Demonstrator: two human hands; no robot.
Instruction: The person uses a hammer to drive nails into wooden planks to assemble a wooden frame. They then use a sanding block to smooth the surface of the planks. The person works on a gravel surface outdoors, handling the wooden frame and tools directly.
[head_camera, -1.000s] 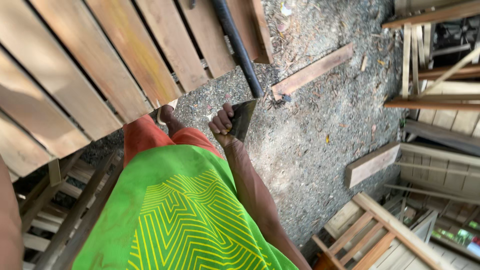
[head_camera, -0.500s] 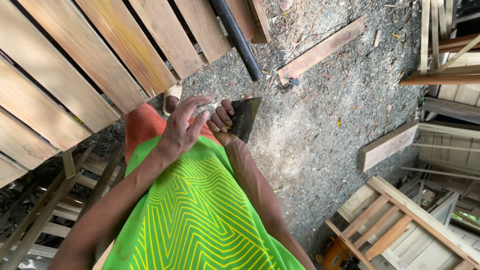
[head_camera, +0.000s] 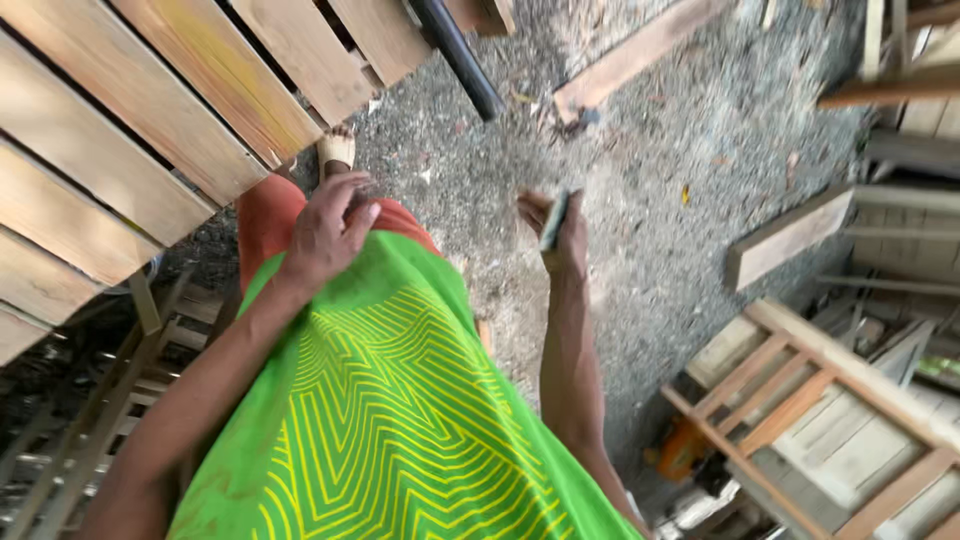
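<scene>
While gripped edge-on in the right hand (head_camera: 556, 232) above gravel (head_camera: 650, 180), left hand (head_camera: 325, 232) loose and empty at orange shorts (head_camera: 265, 215), thin dark flat piece (head_camera: 553, 220) probably at risk of slipping, given so narrow a pinch.

1. We see a bright green shirt (head_camera: 400, 420) patterned with thin yellow nested zigzag lines.
2. Below it, the shorts (head_camera: 270, 215) are orange-red.
3. The wooden slats (head_camera: 150, 110) are pale tan with yellowish and reddish streaks.
4. The pipe (head_camera: 460, 55) is black.
5. The gravel ground (head_camera: 650, 200) is speckled grey.
6. The flat thing (head_camera: 553, 220) in the right hand (head_camera: 555, 235) is dark grey-green.
7. The plank (head_camera: 640, 50) is light brown.
</scene>
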